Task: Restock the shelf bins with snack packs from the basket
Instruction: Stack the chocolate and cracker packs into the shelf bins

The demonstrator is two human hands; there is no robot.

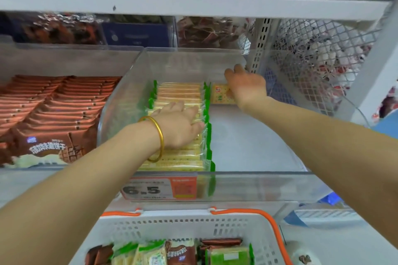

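A clear shelf bin (247,180) holds a row of green-edged cracker packs (178,157) along its left half. My left hand (178,124), with a gold bangle on the wrist, rests flat on top of that row. My right hand (247,86) reaches to the bin's back right and holds a yellow cracker pack (219,93) there, standing upright against the rear. Below, the white basket (172,228) with orange handles carries several green and brown snack packs (183,251).
The neighbouring bin on the left is full of brown wafer packs (49,114). A price tag reading 6.5 (159,188) sticks to the bin front. A white mesh side panel (312,66) closes the shelf on the right. More snack bins sit behind and above.
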